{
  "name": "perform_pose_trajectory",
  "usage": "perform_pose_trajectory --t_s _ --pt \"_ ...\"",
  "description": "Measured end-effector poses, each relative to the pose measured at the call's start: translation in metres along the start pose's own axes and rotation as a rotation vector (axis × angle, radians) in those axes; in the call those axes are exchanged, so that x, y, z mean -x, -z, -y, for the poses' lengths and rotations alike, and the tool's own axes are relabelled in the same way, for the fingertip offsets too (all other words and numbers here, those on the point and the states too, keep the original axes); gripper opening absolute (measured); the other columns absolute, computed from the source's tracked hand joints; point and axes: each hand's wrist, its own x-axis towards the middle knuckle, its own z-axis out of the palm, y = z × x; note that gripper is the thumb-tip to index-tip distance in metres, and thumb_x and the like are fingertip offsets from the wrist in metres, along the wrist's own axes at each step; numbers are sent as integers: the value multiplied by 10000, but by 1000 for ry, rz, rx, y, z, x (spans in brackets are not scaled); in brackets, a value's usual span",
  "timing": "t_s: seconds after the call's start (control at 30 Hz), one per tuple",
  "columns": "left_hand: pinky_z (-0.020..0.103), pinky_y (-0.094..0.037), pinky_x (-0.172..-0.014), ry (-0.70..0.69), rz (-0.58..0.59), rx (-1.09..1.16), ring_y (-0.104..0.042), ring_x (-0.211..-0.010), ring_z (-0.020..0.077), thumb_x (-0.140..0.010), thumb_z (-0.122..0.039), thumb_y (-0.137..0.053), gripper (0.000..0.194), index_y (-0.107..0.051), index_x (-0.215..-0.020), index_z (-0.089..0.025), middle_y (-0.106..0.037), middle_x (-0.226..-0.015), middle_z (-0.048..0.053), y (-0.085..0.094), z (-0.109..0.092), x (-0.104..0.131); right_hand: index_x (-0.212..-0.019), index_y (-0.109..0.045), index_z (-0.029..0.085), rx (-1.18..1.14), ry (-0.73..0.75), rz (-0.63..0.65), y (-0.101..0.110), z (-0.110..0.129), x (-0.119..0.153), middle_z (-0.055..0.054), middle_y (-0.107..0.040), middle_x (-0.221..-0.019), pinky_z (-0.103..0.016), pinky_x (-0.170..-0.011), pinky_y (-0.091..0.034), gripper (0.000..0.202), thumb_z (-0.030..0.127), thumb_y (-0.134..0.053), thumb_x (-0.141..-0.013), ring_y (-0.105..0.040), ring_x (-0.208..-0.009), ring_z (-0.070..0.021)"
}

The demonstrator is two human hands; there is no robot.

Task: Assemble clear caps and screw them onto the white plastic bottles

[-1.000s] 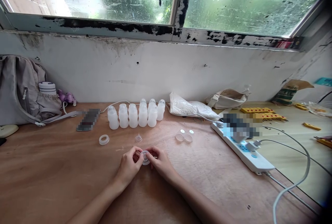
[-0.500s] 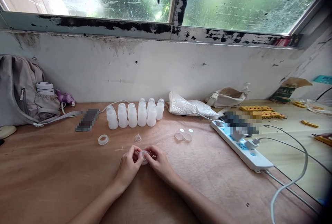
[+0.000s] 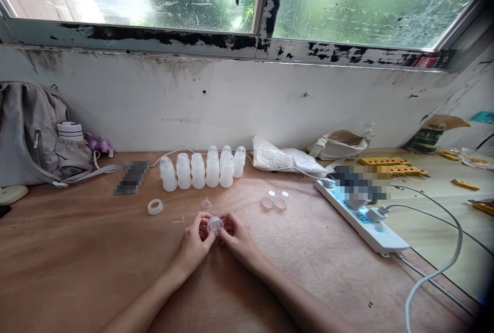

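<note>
Grip nearly closed, our left hand (image 3: 192, 244) and right hand (image 3: 240, 240) pinched a clear round plastic piece (image 3: 215, 225) between them, best pressed evenly.

The clear round piece (image 3: 215, 225) is small and see-through, with rings on its face. It is held between the fingers of the left hand (image 3: 196, 239) and the right hand (image 3: 237, 236), its ringed face turned toward the person wearing the camera.

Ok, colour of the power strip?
White power strip, with light blue around the sockets; shows best in the head view.
</note>
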Motion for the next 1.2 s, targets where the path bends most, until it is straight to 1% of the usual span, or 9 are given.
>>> perform_pose_trajectory --t_s 0.3,0.53,0.67,0.77,0.87,1.0,1.2 --pt "254 -471 -635 64 -10 52 -597 -685 146 -718 -234 -546 175 -467 -868 -190 -600 -767 7 1 0 -1 -792 -538 193 73 30 -44 -2 5 0 5 -585 -702 -212 -483 -412 72 188 -503 -730 -501 -552 -107" --pt "219 -432 -560 79 -48 26 -549 -562 110 -700 -204 -538 152 -467 -834 -193 -583 -707 -20 -2 3 0 -749 -540 187 105 32 -79 -3 10 1 33 -537 -621 -201 -484 -369 115 119 -488 -673 -455 -524 -94" --pt "224 -438 -577 73 -46 14 -564 -597 122 -709 -217 -539 140 -474 -830 -191 -591 -723 -11 -2 1 1 -739 -521 189 102 16 -73 -3 11 1 48 -511 -577 -197 -462 -371 108 109 -490 -673 -458 -488 -87" --pt "235 -453 -595 66 -42 34 -579 -630 133 -742 -283 -535 154 -486 -852 -187 -606 -770 7 -1 -2 1 -802 -505 198 55 -11 -24 -2 11 2 44 -532 -594 -193 -432 -398 83 166 -494 -726 -500 -467 -89" --pt "233 -448 -557 61 -40 39 -572 -594 129 -786 -356 -491 182 -503 -845 -184 -605 -763 6 0 -4 1 -839 -494 198 16 -40 8 -1 11 3 45 -527 -574 -187 -372 -395 86 261 -475 -783 -512 -424 -92" --pt "220 -425 -521 55 -25 24 -549 -550 120 -811 -382 -457 201 -494 -793 -186 -568 -676 -19 -1 -4 3 -759 -499 186 4 -56 -3 -2 10 3 64 -478 -474 -173 -328 -347 131 305 -464 -802 -460 -352 -78" --pt "201 -379 -484 57 -15 20 -510 -527 108 -830 -386 -427 218 -430 -734 -190 -504 -618 -38 -4 -1 4 -636 -452 182 -58 -102 -43 -3 12 2 75 -457 -428 -169 -322 -296 194 310 -518 -766 -411 -324 -59"
